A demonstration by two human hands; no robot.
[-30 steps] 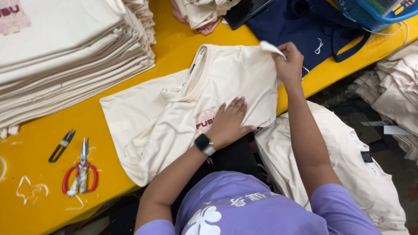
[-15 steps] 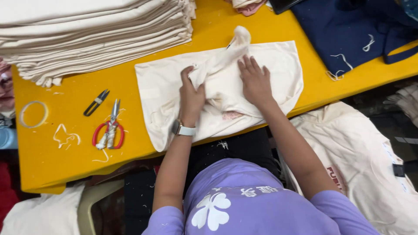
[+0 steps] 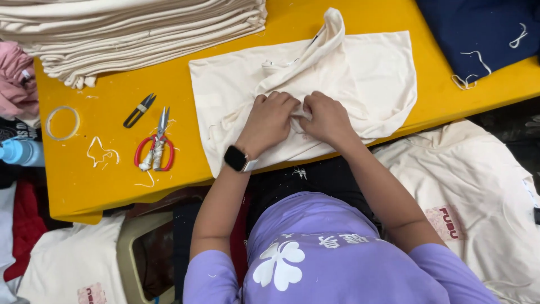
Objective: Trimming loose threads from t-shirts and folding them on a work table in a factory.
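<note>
Mid-check of the cream shirt, spread on the yellow table. Our left hand and right hand meet at its middle, both pinching a bunched fold of cloth. Red scissors and black snips lie well apart, leftward. Next move likely needs one hand free to reach a cutter.

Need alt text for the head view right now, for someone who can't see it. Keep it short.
Both hands, the left hand wearing a smartwatch and the right hand, pinch bunched fabric at the middle of a cream garment spread on a yellow table. Red-handled scissors and black thread snips lie to the left, below a stack of folded cream cloth.
</note>
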